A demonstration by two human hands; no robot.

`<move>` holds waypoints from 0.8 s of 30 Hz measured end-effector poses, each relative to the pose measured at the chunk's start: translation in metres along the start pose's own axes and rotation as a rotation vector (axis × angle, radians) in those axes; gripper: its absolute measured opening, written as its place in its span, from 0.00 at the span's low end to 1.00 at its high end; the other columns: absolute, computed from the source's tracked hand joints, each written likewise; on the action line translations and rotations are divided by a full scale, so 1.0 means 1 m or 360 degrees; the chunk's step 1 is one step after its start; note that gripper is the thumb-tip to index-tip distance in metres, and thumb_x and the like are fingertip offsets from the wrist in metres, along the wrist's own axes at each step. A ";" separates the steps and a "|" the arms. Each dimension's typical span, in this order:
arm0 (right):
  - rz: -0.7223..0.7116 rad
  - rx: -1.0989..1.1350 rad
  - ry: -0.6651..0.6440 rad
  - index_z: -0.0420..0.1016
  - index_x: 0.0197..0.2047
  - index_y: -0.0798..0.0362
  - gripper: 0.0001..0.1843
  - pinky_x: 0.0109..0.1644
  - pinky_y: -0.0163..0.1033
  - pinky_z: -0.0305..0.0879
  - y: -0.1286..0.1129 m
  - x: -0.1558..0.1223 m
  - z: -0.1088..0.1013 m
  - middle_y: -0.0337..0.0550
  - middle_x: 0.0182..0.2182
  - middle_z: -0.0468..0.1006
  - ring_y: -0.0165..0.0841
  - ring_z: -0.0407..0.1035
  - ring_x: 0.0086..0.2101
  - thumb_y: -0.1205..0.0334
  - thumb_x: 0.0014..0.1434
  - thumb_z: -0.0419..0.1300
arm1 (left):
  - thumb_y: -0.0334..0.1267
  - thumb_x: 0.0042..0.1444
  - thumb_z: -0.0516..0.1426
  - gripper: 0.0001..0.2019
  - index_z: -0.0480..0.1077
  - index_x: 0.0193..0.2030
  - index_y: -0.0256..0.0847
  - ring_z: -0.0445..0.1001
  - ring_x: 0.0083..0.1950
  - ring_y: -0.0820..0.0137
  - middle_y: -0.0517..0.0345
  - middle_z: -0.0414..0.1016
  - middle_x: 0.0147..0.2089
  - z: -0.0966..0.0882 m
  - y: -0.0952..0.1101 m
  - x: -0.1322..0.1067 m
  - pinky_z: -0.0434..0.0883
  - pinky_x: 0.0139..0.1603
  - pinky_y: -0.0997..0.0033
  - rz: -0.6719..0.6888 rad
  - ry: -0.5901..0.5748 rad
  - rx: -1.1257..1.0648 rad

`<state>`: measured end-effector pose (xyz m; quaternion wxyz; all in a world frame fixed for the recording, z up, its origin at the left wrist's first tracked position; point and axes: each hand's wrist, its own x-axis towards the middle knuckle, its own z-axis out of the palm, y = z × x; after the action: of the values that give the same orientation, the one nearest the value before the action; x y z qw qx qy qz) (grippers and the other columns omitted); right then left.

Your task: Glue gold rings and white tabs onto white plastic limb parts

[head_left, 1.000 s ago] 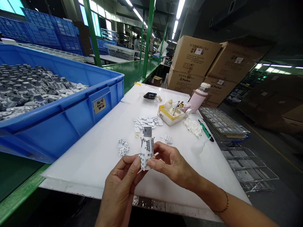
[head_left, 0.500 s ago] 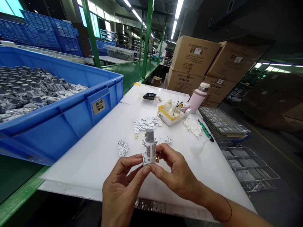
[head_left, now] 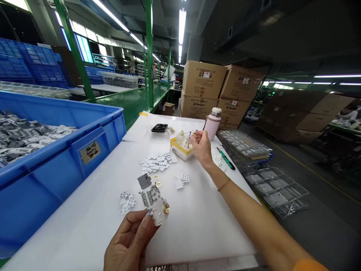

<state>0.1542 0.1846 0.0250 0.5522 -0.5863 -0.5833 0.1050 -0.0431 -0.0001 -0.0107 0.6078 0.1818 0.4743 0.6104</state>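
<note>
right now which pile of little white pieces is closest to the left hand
The small pile just left of the grey part that the left hand holds. The big pile lies farther back; the pair sits farther right.

A white tabletop [head_left: 203,233] spreads beneath the fingers [head_left: 145,227] of the left hand [head_left: 126,246] and reaches past the fingers [head_left: 196,136] of the right hand [head_left: 201,148]. Well beyond the right fingers, brown cardboard boxes [head_left: 203,81] stand stacked on a dark grey floor [head_left: 332,218] crossed by a yellow line [head_left: 310,169]. Far ahead and left of the left fingers, green steel posts [head_left: 149,56] rise to the ceiling beside a green bench top [head_left: 131,101], with bright windows [head_left: 84,49] and stacked blue crates [head_left: 25,64] behind. High above both sets of fingers, fluorescent strip lights [head_left: 182,22] recede down the hall; the ceiling to their right is dark.
</note>
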 end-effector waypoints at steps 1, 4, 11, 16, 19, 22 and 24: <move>-0.0001 -0.0056 0.0067 0.68 0.45 0.57 0.10 0.44 0.43 0.66 0.008 0.010 0.007 0.43 0.38 0.71 0.33 0.67 0.37 0.62 0.62 0.58 | 0.44 0.36 0.73 0.19 0.72 0.32 0.40 0.79 0.37 0.70 0.60 0.81 0.35 0.001 0.000 0.001 0.77 0.41 0.78 -0.0012 0.0004 -0.0060; -0.0081 -0.0185 0.0154 0.69 0.37 0.56 0.07 0.44 0.43 0.65 0.021 0.026 0.022 0.40 0.35 0.71 0.33 0.67 0.37 0.60 0.61 0.60 | 0.40 0.37 0.73 0.17 0.73 0.30 0.39 0.79 0.37 0.70 0.60 0.80 0.34 0.002 0.002 0.002 0.78 0.43 0.75 0.0011 -0.0008 -0.0167; -0.0479 -0.0168 0.0307 0.63 0.29 0.52 0.09 0.38 0.40 0.61 -0.005 0.018 0.011 0.42 0.33 0.67 0.33 0.62 0.32 0.63 0.63 0.55 | 0.38 0.45 0.70 0.12 0.72 0.30 0.37 0.74 0.39 0.72 0.60 0.76 0.35 -0.001 0.001 0.001 0.78 0.49 0.70 0.0070 -0.0024 -0.0212; -0.0689 0.0051 0.0464 0.62 0.32 0.50 0.10 0.36 0.39 0.62 -0.048 0.004 -0.009 0.40 0.30 0.65 0.33 0.63 0.31 0.59 0.66 0.53 | 0.37 0.47 0.68 0.10 0.72 0.31 0.37 0.72 0.39 0.74 0.60 0.73 0.35 0.003 0.002 -0.001 0.77 0.49 0.70 0.0057 0.0014 -0.0196; -0.0641 0.0573 0.0180 0.63 0.33 0.49 0.10 0.25 0.35 0.61 -0.077 -0.022 -0.019 0.37 0.29 0.67 0.27 0.63 0.24 0.57 0.65 0.55 | 0.38 0.47 0.68 0.11 0.72 0.30 0.37 0.71 0.39 0.74 0.61 0.72 0.34 0.002 0.002 -0.002 0.77 0.49 0.70 0.0048 0.0043 -0.0186; -0.0413 0.0938 -0.0431 0.65 0.32 0.50 0.09 0.20 0.31 0.63 -0.102 -0.058 -0.026 0.35 0.27 0.70 0.24 0.64 0.20 0.60 0.65 0.57 | 0.37 0.47 0.69 0.11 0.71 0.29 0.37 0.70 0.38 0.74 0.61 0.71 0.33 0.003 0.001 -0.001 0.78 0.46 0.72 0.0055 0.0052 -0.0183; -0.0286 0.1038 -0.0614 0.66 0.32 0.51 0.08 0.19 0.30 0.64 -0.111 -0.079 -0.027 0.34 0.25 0.71 0.23 0.64 0.19 0.62 0.64 0.58 | 0.37 0.46 0.69 0.10 0.72 0.29 0.37 0.71 0.38 0.74 0.61 0.71 0.33 0.004 0.001 0.000 0.78 0.45 0.73 0.0068 0.0048 -0.0183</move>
<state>0.0883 0.0750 0.0789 0.5967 -0.2962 -0.6615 0.3445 -0.0406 0.0016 -0.0085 0.5969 0.1475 0.4436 0.6521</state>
